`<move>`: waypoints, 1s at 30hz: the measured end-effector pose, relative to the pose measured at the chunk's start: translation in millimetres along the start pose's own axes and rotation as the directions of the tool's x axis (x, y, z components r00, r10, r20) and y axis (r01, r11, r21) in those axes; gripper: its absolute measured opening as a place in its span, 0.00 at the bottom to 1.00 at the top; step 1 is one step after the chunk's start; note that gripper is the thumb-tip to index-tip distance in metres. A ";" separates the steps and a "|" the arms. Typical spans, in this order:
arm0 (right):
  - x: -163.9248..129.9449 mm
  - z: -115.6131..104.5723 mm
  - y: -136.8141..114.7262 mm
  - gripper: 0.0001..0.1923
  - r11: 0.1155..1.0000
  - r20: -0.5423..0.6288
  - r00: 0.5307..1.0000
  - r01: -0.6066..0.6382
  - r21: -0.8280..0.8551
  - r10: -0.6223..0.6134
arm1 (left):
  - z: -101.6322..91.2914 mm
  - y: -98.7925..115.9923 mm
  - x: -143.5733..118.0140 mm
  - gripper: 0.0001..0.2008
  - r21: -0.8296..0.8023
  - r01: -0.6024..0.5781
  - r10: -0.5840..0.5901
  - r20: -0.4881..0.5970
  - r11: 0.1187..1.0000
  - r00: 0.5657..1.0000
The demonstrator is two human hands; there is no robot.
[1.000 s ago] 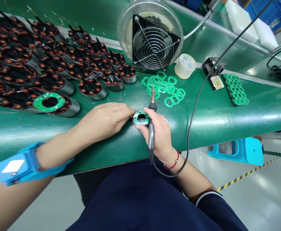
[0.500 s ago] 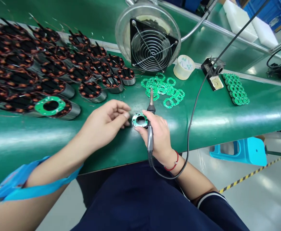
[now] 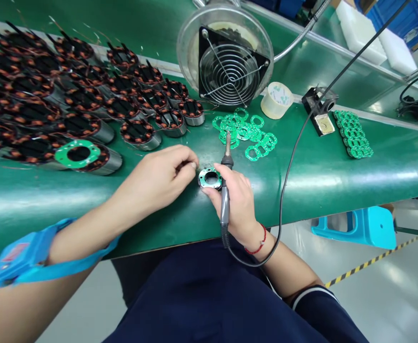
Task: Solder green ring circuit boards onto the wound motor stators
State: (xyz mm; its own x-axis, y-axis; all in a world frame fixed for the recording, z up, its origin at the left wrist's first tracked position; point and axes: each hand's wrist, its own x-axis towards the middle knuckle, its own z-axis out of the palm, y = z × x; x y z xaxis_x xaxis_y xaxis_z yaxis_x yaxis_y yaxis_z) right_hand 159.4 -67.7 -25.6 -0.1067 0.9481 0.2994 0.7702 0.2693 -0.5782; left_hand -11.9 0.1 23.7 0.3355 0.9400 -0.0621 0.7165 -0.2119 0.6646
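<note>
My right hand (image 3: 238, 193) is closed around a soldering iron (image 3: 225, 205), whose tip points away from me. The thumb and a finger of the same hand also steady a motor stator with a green ring-shaped circuit board (image 3: 209, 177) on top. Just left of that stator is my left hand (image 3: 168, 174), thumb and index finger pinched together; what they hold, if anything, is too small to make out. Beyond the iron's tip lies a loose pile of green ring boards (image 3: 242, 128). Another ring board (image 3: 77, 154) rests on a stator at the left.
Many wound stators (image 3: 139, 133) stand in rows on the left. A fan (image 3: 232, 71) is at the back, beside a tape roll (image 3: 276, 100). Farther right are an iron stand (image 3: 318, 112) and stacked boards (image 3: 353, 134). The iron's cable (image 3: 286, 181) loops over my right forearm.
My left fingers have drawn together into a tighter pinch beside the stator. The right hand keeps its hold on the iron and stator. The view has shifted slightly.
</note>
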 end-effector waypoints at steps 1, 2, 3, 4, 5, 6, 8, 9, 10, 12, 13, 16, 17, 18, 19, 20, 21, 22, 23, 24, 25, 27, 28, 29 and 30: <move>-0.1 0.0 0.1 0.20 1.000 -0.003 1.000 0.002 0.003 -0.002 | -1.4 -0.1 0.8 0.13 0.004 0.006 -0.006 0.016 1.000 1.000; -0.2 0.0 0.3 0.20 1.000 -0.006 1.000 0.004 0.009 -0.004 | -2.2 -1.6 1.2 0.13 -0.008 0.019 -0.018 0.036 1.000 0.999; -0.4 0.1 0.4 0.20 1.000 -0.009 1.000 0.006 0.014 -0.006 | -2.3 -4.2 1.1 0.13 -0.043 0.039 -0.037 0.058 0.998 0.998; -0.4 0.2 0.5 0.20 1.000 -0.010 1.000 0.005 0.017 -0.005 | -1.8 -7.6 0.7 0.14 -0.096 0.067 -0.058 0.087 0.993 0.995; -0.4 0.3 0.6 0.20 1.000 -0.009 1.000 0.003 0.016 -0.003 | -0.8 -11.3 0.2 0.16 -0.154 0.094 -0.076 0.118 0.984 0.990; -0.4 0.2 0.5 0.20 1.000 -0.006 1.000 0.000 0.015 0.000 | 0.3 -15.0 -0.2 0.17 -0.197 0.114 -0.086 0.147 0.974 0.985; -0.1 -0.3 0.1 0.20 1.000 0.009 1.000 -0.006 0.015 0.005 | 2.4 -20.6 -0.7 0.18 -0.218 0.101 -0.063 0.176 0.971 0.982; 0.1 -0.8 -0.3 0.20 1.000 0.019 1.000 -0.009 0.017 0.009 | 3.2 -22.1 -0.6 0.17 -0.196 0.070 -0.036 0.171 0.978 0.985; 0.2 -1.4 -0.7 0.21 1.000 0.030 0.999 -0.012 0.020 0.012 | 3.8 -22.8 -0.4 0.16 -0.163 0.029 -0.004 0.152 0.986 0.988; 0.4 -2.5 -1.5 0.21 1.000 0.050 0.999 -0.018 0.020 0.017 | 5.2 -21.9 -0.2 0.16 -0.095 -0.062 0.072 0.100 0.994 0.992; 0.4 -3.0 -1.9 0.21 1.000 0.057 0.998 -0.020 0.017 0.019 | 6.1 -20.6 -0.6 0.16 -0.061 -0.107 0.111 0.075 0.992 0.991; -0.2 -3.6 -2.4 0.21 1.000 0.069 0.997 -0.020 0.002 0.020 | 9.2 -14.3 -4.0 0.17 0.058 -0.194 0.194 -0.004 0.979 0.981; -0.5 -3.5 -2.4 0.21 1.000 0.070 0.997 -0.018 -0.001 0.018 | 9.9 -11.6 -5.6 0.17 0.092 -0.195 0.198 -0.027 0.977 0.980; -0.8 -3.4 -2.4 0.21 1.000 0.069 0.998 -0.010 -0.001 0.010 | 10.1 -8.8 -7.0 0.16 0.113 -0.181 0.187 -0.043 0.977 0.981; -1.1 -3.3 -2.4 0.21 1.000 0.065 0.998 0.001 0.003 -0.001 | 9.8 -6.1 -7.9 0.15 0.114 -0.157 0.163 -0.050 0.981 0.985; -1.3 -3.2 -2.4 0.21 1.000 0.059 0.998 0.013 0.006 -0.013 | 8.9 -3.9 -8.1 0.13 0.094 -0.119 0.123 -0.043 0.988 0.991; -1.4 -3.1 -2.4 0.20 1.000 0.052 0.998 0.025 0.008 -0.026 | 7.6 -2.4 -7.3 0.12 0.054 -0.068 0.069 -0.019 0.996 0.997; -1.5 -3.1 -2.6 0.20 0.999 0.046 0.998 0.035 0.008 -0.035 | 6.1 -1.9 -5.8 0.11 -0.001 -0.002 0.002 0.024 1.000 1.000; -1.5 -3.1 -2.8 0.20 0.999 0.042 0.998 0.041 0.006 -0.041 | 4.5 -2.3 -3.7 0.11 -0.065 0.076 -0.070 0.087 0.995 0.994; -1.4 -3.2 -3.0 0.19 0.999 0.039 0.998 0.043 0.004 -0.044 | 3.1 -3.7 -1.4 0.11 -0.131 0.160 -0.138 0.160 0.978 0.977; -1.4 -3.2 -3.3 0.19 0.999 0.034 0.998 0.046 0.006 -0.046 | 2.0 -5.7 0.5 0.11 -0.193 0.243 -0.196 0.234 0.951 0.952; -1.2 -3.4 -3.6 0.19 0.998 0.028 0.998 0.057 0.021 -0.057 | 1.6 -10.1 1.4 0.11 -0.306 0.364 -0.258 0.338 0.879 0.905; -1.1 -3.4 -3.7 0.19 0.998 0.027 0.998 0.060 0.028 -0.061 | 2.5 -11.9 -0.4 0.11 -0.360 0.390 -0.269 0.343 0.848 0.900; -1.1 -3.4 -3.8 0.19 0.998 0.030 0.998 0.061 0.033 -0.062 | 4.2 -13.1 -3.9 0.11 -0.411 0.391 -0.278 0.307 0.824 0.910; -1.0 -3.5 -3.7 0.19 0.998 0.036 0.998 0.059 0.035 -0.060 | 6.6 -13.6 -9.2 0.12 -0.456 0.369 -0.288 0.238 0.810 0.927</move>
State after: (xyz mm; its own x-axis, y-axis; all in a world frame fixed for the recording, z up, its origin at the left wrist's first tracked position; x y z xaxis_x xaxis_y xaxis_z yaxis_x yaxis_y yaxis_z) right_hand 158.8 -70.2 -21.1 -0.1756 0.9358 0.3057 0.7401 0.3302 -0.5859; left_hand -20.7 -7.4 10.3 0.2504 0.8692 -0.4264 0.4254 0.2968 0.8549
